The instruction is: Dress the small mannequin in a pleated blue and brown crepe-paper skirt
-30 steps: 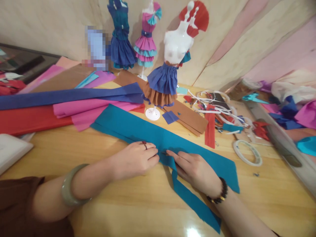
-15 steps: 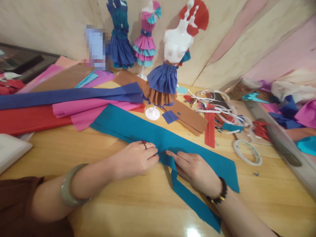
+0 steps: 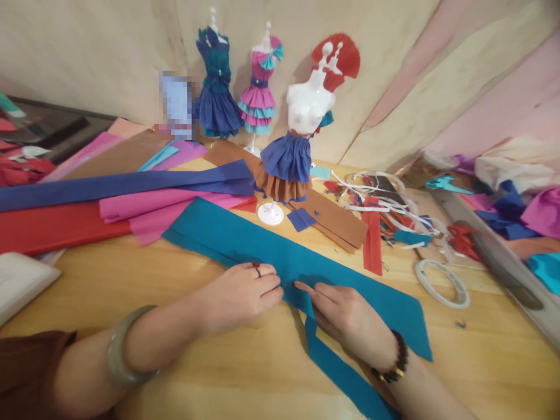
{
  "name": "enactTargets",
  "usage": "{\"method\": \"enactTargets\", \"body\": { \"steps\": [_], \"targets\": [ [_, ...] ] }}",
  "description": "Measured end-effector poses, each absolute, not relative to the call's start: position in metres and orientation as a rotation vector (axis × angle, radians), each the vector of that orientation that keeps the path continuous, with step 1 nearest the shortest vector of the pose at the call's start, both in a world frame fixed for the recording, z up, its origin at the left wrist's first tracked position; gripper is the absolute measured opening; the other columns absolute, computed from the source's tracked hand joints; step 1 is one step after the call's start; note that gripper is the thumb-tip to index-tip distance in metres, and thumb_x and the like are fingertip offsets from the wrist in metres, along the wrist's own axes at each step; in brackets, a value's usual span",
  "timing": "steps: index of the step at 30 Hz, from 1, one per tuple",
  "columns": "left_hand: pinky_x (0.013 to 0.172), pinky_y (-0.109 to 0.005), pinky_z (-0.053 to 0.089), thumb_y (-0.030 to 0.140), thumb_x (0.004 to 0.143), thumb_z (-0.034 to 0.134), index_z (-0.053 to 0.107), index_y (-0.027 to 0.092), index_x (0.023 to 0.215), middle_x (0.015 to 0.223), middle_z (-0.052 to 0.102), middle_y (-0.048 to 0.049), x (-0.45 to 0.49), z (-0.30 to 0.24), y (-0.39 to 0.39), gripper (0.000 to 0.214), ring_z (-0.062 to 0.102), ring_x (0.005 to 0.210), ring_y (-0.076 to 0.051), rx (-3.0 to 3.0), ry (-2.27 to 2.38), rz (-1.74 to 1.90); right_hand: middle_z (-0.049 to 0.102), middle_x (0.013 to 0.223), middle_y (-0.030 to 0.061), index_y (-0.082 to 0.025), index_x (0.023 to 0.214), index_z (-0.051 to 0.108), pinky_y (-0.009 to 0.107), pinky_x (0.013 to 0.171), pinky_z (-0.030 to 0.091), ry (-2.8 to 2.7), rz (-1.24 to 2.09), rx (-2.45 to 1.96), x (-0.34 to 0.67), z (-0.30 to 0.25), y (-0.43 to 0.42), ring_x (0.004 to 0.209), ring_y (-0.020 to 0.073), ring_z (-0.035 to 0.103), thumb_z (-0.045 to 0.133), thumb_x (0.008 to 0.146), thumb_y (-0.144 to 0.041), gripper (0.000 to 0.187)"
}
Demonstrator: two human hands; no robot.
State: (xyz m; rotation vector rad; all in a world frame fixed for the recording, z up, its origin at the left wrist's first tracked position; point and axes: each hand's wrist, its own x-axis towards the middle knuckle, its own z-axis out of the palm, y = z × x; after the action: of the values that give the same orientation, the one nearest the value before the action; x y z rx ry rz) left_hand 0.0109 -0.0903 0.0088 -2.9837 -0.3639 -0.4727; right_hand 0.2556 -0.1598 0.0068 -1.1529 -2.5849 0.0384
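A long teal crepe paper strip (image 3: 245, 242) lies slantwise across the wooden table (image 3: 481, 356). My left hand (image 3: 238, 294), with a ring and a pale bangle on the wrist, has its fingers closed and pinches the strip's near edge. My right hand (image 3: 345, 315), wearing a dark bead bracelet, pinches the same edge just to the right, fingertips almost touching the left hand's. A narrower teal band (image 3: 345, 373) hangs from that spot toward me under the right wrist.
A white mannequin (image 3: 306, 108) in a blue and brown paper skirt stands behind the strip, with two dressed mannequins (image 3: 238, 87) at the wall. Blue, pink and red paper sheets (image 3: 131, 201) lie left. Brown strips (image 3: 336, 219), scraps and a tape ring (image 3: 441, 283) lie right.
The view has tilted upward a little, so everything sits lower in the picture. Both hands keep their pinch on the teal strip in the same place.
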Motion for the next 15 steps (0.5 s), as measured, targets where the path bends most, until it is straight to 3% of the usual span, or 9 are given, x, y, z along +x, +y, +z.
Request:
{"method": "enactTargets", "body": {
  "steps": [4,15],
  "targets": [
    [0.07,-0.029,0.05,0.01,0.095,0.046,0.064,0.017,0.102,0.09,0.068,-0.0066,0.006,0.013,-0.084,0.021,0.059,0.09,-0.02,-2.988,-0.412,-0.494,0.066,0.074,0.0042,-0.011,0.124,0.059,0.028,0.053,0.052,-2.569,0.047,-1.171,0.257,0.005,-0.16,0.061,0.0167,0.064,0.032,0.105,-0.021,0.034],
    [0.073,-0.03,0.049,0.011,0.093,0.051,0.065,0.017,0.09,0.085,0.067,-0.0059,0.004,0.005,-0.078,0.015,0.058,0.09,-0.02,-2.989,-0.394,-0.498,0.067,0.076,0.0045,-0.009,0.129,0.055,0.029,0.049,0.049,-2.562,0.031,-1.155,0.258,0.005,-0.162,0.06,0.0176,0.064,0.035,0.104,-0.02,0.034]
  ]
}}
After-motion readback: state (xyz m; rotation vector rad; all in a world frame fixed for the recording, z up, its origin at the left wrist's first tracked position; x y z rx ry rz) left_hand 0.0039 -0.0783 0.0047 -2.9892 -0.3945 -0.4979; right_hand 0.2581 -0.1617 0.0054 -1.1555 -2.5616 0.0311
